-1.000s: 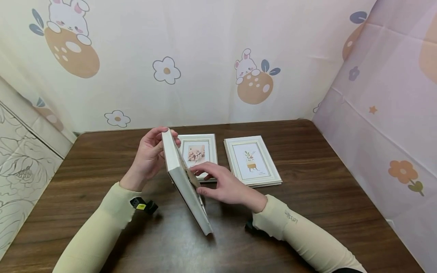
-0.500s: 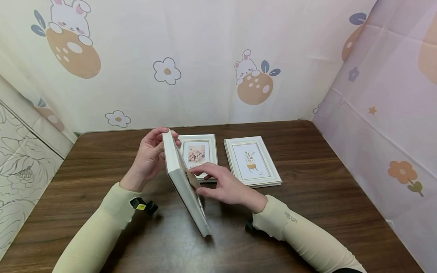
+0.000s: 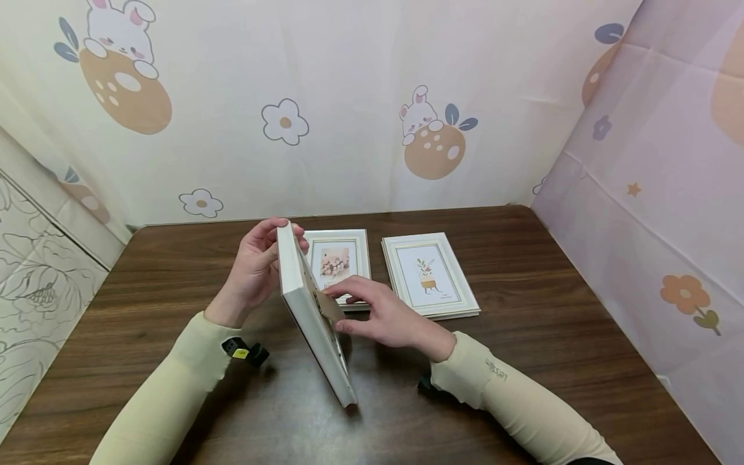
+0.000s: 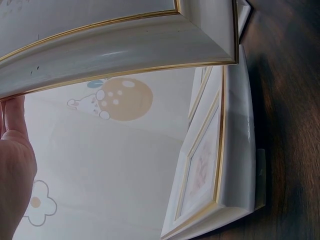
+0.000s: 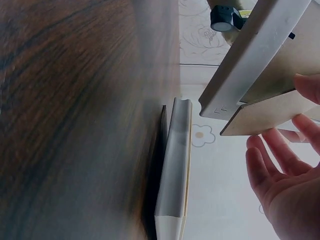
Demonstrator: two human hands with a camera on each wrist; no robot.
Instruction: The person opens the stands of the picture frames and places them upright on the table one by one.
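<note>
A white picture frame (image 3: 316, 339) with a gold inner line (image 4: 115, 57) is held up on edge and tilted over the table. My left hand (image 3: 252, 274) grips its upper end, thumb on one side and fingers behind. On the frame's back is a brown stand flap (image 5: 265, 114), angled out from the backing board. My right hand (image 5: 295, 185) pinches this flap between thumb and fingers. The frame's front is turned away in the head view. Behind the held frame lies another white frame (image 3: 361, 252) with a pink flower picture, partly hidden by my right hand.
To the right lies a white frame (image 3: 401, 271) with a potted-plant picture; its doubled edge looks like another underneath. The dark wood table (image 3: 523, 361) meets a patterned curtain (image 3: 349, 168) at the back. Black wrist cameras (image 3: 250, 352) sit at the cuffs.
The held frame's lower end has swung slightly left. Its stand flap appears angled a little further out from the back. Both hands stay in nearly the same place.
</note>
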